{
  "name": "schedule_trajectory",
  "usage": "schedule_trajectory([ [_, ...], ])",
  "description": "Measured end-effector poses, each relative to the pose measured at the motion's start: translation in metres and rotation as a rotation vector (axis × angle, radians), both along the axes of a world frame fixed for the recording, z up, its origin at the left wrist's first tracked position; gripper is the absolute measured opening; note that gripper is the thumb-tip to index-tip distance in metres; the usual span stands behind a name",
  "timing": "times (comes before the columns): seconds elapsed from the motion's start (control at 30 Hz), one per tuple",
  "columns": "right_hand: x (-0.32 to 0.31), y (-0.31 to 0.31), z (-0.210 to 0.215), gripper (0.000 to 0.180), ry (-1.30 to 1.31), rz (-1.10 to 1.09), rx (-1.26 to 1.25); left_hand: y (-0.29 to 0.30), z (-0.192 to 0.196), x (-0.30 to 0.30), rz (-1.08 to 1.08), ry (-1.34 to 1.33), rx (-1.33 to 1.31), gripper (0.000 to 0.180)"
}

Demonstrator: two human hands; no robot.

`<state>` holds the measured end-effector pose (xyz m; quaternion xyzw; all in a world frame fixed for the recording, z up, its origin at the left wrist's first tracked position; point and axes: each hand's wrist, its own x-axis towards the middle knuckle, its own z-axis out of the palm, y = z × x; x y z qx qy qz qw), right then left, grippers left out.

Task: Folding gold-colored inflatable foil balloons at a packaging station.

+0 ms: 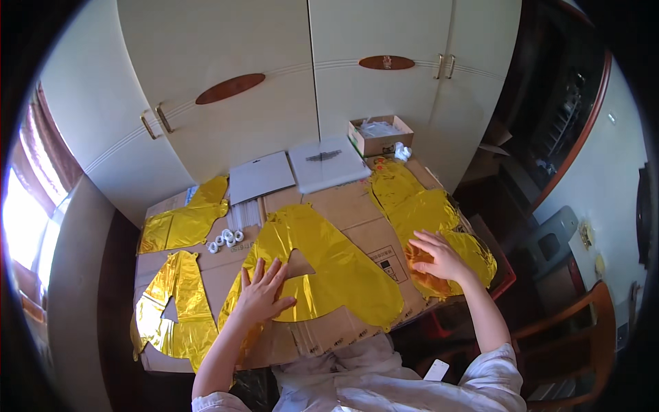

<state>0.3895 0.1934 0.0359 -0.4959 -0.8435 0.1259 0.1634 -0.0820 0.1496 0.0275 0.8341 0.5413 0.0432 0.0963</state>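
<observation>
At seven o'clock, the left hand [262,294] is lying with fingers spread on an A-shaped gold foil balloon [343,281] at six o'clock; at four o'clock, the right hand [441,259], fingers apart, is seemingly pressing a second gold foil balloon [478,254].

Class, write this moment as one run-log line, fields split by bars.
left hand: open on middle gold foil | right hand: open over rightmost gold foil, contact unclear | nearby: white rolls | beneath: cardboard

home room by the look of it, cream wardrobe doors [226,41] with metal handles [163,118], curtain [58,147] at bright window [27,209], wooden chair [608,329]
</observation>
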Motion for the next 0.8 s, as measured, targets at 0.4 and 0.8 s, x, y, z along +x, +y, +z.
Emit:
schedule_trajectory([
  [0.4, 0.024, -0.005, -0.039, 0.025, 0.34, -0.098, -0.079, 0.033, 0.021, 0.099, -0.286, -0.078, 0.114, 0.069],
  [0.8, -0.085, -0.066, 0.045, 0.015, 0.081, 0.112, 0.412, 0.043, 0.03, 0.169, 0.223, -1.456, -1.034, 0.072],
])
